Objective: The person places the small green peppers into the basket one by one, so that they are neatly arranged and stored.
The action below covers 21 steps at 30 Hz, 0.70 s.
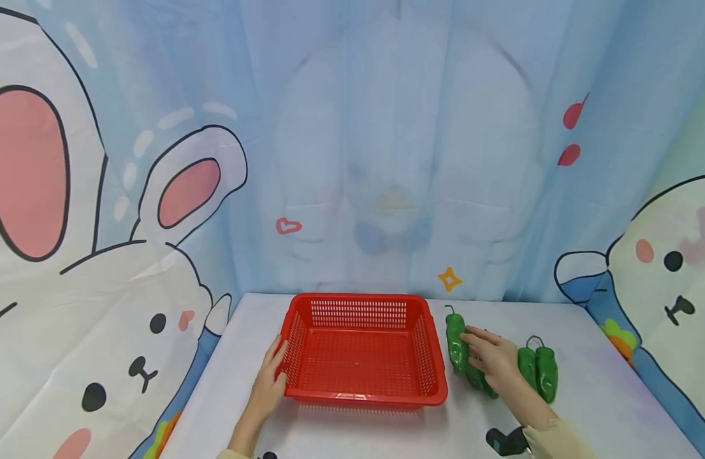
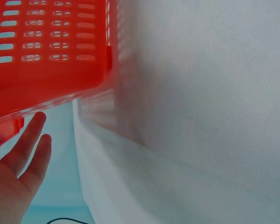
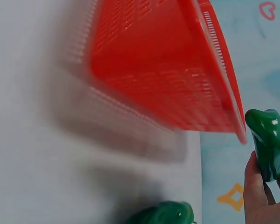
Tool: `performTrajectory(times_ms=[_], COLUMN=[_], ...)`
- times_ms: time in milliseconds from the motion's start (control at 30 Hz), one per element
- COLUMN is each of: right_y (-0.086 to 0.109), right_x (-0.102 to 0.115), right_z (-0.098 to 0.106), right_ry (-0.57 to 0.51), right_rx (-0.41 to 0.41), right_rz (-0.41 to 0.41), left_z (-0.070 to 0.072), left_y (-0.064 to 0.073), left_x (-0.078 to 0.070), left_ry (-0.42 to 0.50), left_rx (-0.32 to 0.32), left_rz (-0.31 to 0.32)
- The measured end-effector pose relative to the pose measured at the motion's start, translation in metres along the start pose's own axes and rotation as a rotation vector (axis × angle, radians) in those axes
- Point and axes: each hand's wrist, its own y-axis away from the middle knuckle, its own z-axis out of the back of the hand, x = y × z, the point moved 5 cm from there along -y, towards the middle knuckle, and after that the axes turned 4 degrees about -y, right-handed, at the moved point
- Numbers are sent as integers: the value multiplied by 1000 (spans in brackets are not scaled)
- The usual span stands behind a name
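Note:
A red plastic basket (image 1: 358, 357) with slotted walls stands on the white table, its inside bare. At its left rim is my left hand (image 1: 266, 386), touching it with the fingers fairly straight; the left wrist view shows two extended fingers (image 2: 39, 161) just outside the rim. Beyond the basket's right side, my right hand (image 1: 493, 357) pinches a glossy green pepper (image 1: 456, 341) between thumb and fingers, its curved stem pointing away. In the right wrist view that pepper (image 3: 268, 140) appears raised beside the basket's rim. Another green pepper (image 1: 480, 380) lies partly hidden beneath the right hand.
Two more green peppers (image 1: 546, 376) lie side by side to the right of my right forearm. A blue curtain (image 1: 387, 159) with cartoon animals hangs behind the table's far edge and along both sides. A dark device (image 1: 506, 441) sits by the right wrist.

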Motion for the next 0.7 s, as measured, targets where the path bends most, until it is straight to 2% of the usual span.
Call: performTrajectory(times_ms=[233, 433, 700], right_y=[4, 11, 15], right_x=[3, 2, 10], right_z=[-21, -40, -67], right_ry=[-8, -47, -116], right_rx=[49, 102, 100], right_rz=[23, 11, 2], left_z=[-1, 0, 0], left_y=[0, 3, 1], left_x=[1, 4, 1], left_ry=[22, 2, 15], left_rx=[23, 19, 25], left_rz=[18, 46, 35])
